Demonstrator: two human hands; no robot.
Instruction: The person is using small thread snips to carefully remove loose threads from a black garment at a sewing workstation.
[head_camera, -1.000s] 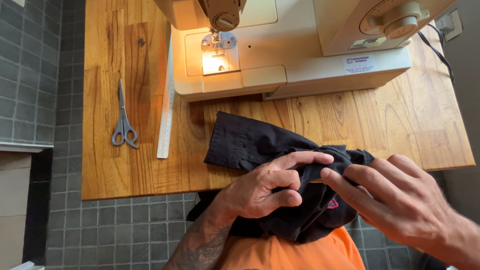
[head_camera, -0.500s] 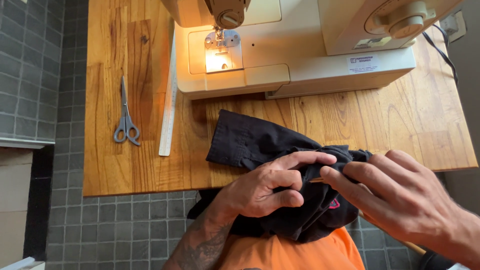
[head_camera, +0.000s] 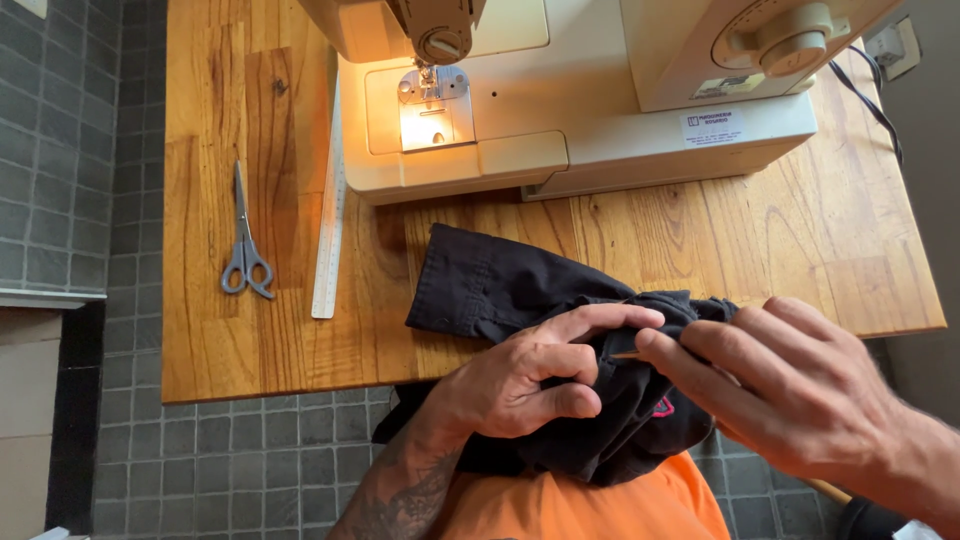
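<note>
A black garment (head_camera: 500, 285) lies half on the wooden table (head_camera: 260, 330) and half bunched over the table's near edge. My left hand (head_camera: 530, 375) grips the bunched fabric, index finger stretched along a fold. My right hand (head_camera: 790, 390) pinches a thin, pale, stick-like tool (head_camera: 628, 355) whose tip meets the fabric beside my left fingertip. A small pink mark (head_camera: 662, 407) shows on the cloth below my hands.
A cream sewing machine (head_camera: 600, 100) with its lamp lit stands at the back of the table. Grey-handled scissors (head_camera: 245, 250) and a long metal ruler (head_camera: 328, 220) lie to the left. A black cable (head_camera: 875, 95) runs at the far right. Grey tiled floor surrounds the table.
Both hands keep their hold on the garment and have barely moved; the view has shifted slightly.
</note>
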